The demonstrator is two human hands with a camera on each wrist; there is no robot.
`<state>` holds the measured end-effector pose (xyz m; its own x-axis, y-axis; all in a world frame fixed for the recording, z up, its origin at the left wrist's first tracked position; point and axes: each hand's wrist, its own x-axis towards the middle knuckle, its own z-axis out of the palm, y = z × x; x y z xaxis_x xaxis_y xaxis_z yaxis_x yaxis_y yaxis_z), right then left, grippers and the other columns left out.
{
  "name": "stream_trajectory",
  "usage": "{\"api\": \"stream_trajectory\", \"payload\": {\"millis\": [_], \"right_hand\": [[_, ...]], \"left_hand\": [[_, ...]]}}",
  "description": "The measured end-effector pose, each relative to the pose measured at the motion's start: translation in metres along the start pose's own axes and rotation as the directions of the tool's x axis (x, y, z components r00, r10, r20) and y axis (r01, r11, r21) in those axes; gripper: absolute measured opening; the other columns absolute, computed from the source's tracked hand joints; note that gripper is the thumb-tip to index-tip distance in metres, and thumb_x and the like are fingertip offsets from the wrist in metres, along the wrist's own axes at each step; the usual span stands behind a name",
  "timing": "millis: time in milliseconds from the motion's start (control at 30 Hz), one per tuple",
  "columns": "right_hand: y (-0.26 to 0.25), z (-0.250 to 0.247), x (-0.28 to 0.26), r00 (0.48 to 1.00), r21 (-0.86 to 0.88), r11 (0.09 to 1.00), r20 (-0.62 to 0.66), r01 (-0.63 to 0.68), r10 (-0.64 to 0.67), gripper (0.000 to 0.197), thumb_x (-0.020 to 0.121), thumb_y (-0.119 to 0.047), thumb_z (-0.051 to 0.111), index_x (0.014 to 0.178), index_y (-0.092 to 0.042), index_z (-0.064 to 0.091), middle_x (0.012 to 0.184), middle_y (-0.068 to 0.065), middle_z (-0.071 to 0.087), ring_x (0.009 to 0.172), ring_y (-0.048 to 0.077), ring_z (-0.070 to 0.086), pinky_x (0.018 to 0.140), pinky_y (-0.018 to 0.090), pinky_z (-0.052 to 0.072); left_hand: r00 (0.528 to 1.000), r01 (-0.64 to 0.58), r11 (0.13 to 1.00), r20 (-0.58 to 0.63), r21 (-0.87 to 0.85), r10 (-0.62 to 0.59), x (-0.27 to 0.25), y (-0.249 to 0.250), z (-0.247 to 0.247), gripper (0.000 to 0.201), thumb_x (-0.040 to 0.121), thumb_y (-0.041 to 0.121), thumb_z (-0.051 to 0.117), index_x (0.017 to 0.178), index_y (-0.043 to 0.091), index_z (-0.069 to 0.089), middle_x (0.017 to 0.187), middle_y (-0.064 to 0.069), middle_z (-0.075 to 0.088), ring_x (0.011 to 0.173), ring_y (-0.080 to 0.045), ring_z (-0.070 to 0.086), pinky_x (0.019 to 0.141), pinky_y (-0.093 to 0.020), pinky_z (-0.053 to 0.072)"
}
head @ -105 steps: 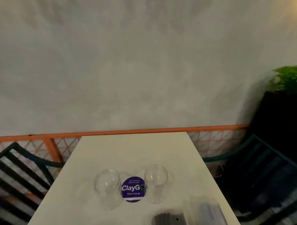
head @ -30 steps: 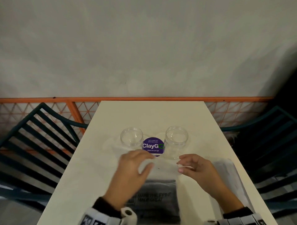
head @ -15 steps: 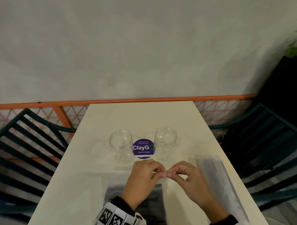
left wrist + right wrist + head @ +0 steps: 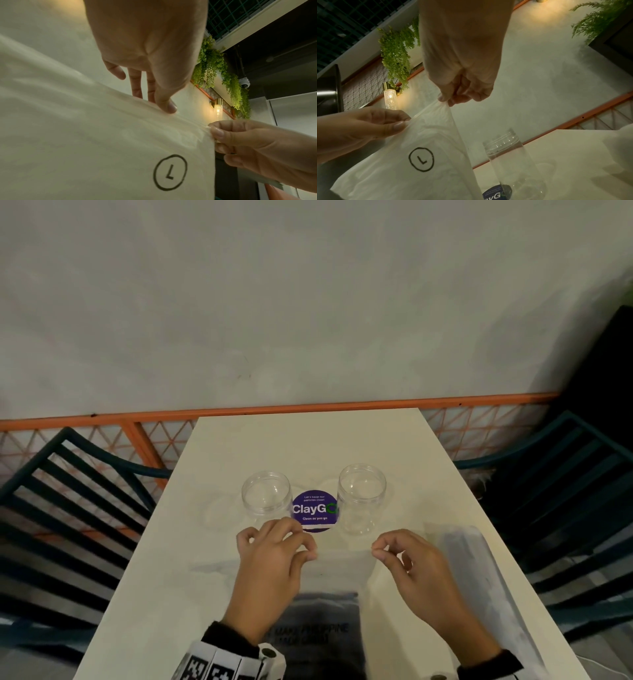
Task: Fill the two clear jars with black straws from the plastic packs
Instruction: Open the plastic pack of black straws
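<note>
Pack flat on table, near edge cut off; straws dim inside. Left hand & right hand each pinch its clear mouth film. Jars empty, behind. Grey wall, orange rail.

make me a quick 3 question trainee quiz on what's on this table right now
1. True or false: both clear jars, the left jar and the right jar, already hold black straws.
2. Multiple choice: what lies on the table between the two jars? A) a purple round ClayGo sticker B) a jar lid C) a spoon
3. Short answer: what are the left hand and the right hand each pinching?

Key
1. False: both jars are empty and open.
2. A, the ClayGo sticker.
3. The top edge of the same plastic pack, stretched between them; a second pack lies to the right.
</note>
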<state>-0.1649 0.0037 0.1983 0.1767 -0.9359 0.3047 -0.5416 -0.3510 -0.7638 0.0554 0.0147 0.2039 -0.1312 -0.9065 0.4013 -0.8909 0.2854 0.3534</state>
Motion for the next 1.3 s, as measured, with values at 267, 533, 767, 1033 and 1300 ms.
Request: {"api": "stream_trajectory", "payload": {"millis": [267, 533, 767, 1033, 1300], "right_hand": [[-0.021, 0.003, 0.007, 0.993, 0.316, 0.945, 0.098, -0.09, 0.062, 0.017, 0.089, -0.004, 0.055, 0.081, -0.02, 0.056, 0.067, 0.006, 0.069, 0.052, 0.012, 0.059, 0.057, 0.018, 0.049], [-0.016, 0.007, 0.007, 0.992, 0.287, 0.95, 0.071, -0.121, 0.105, 0.025, 0.09, -0.001, 0.052, 0.079, -0.023, 0.057, 0.074, -0.001, 0.071, 0.066, 0.013, 0.07, 0.07, 0.025, 0.057], [-0.002, -0.018, 0.012, 0.986, 0.262, 0.953, -0.02, -0.154, 0.165, 0.025, 0.088, 0.002, 0.052, 0.074, -0.018, 0.056, 0.066, 0.003, 0.07, 0.049, 0.014, 0.06, 0.056, 0.023, 0.053], [0.01, -0.018, 0.013, 0.972, 0.308, 0.925, 0.001, -0.224, 0.236, 0.02, 0.09, 0.001, 0.05, 0.079, -0.014, 0.056, 0.076, -0.001, 0.071, 0.067, 0.017, 0.069, 0.07, 0.031, 0.059], [-0.005, 0.003, 0.016, 0.956, 0.316, 0.904, 0.047, -0.288, 0.288, 0.02, 0.076, -0.003, 0.071, 0.075, -0.015, 0.054, 0.064, -0.001, 0.055, 0.052, 0.005, 0.048, 0.054, 0.012, 0.042]], "left_hand": [[0.998, 0.021, 0.944, 0.063, -0.328, -0.001, 0.006, -0.012, -0.004, 0.033, 0.079, 0.064, 0.04, 0.091, 0.038, 0.054, 0.088, 0.025, 0.059, 0.085, 0.005, 0.055, 0.085, -0.019, 0.031], [0.998, -0.057, 0.987, -0.017, -0.152, 0.055, 0.002, -0.016, -0.016, 0.018, 0.081, 0.048, 0.048, 0.077, 0.037, 0.062, 0.082, 0.026, 0.066, 0.081, 0.007, 0.053, 0.077, -0.023, 0.024], [0.999, 0.005, 1.0, 0.043, -0.015, -0.004, -0.004, -0.051, -0.05, 0.029, 0.082, 0.058, 0.039, 0.076, 0.038, 0.06, 0.079, 0.029, 0.063, 0.078, 0.007, 0.053, 0.076, -0.027, 0.028], [0.97, 0.234, 0.952, -0.016, -0.197, -0.242, -0.017, -0.077, -0.053, 0.018, 0.079, 0.008, 0.069, 0.074, 0.025, 0.064, 0.08, 0.011, 0.063, 0.076, -0.002, 0.057, 0.063, -0.008, 0.044], [0.905, 0.415, 0.886, -0.005, -0.206, -0.425, -0.014, -0.052, -0.027, 0.021, 0.071, 0.024, 0.076, 0.076, 0.018, 0.057, 0.08, 0.0, 0.054, 0.071, -0.017, 0.056, 0.063, -0.015, 0.04]]}}
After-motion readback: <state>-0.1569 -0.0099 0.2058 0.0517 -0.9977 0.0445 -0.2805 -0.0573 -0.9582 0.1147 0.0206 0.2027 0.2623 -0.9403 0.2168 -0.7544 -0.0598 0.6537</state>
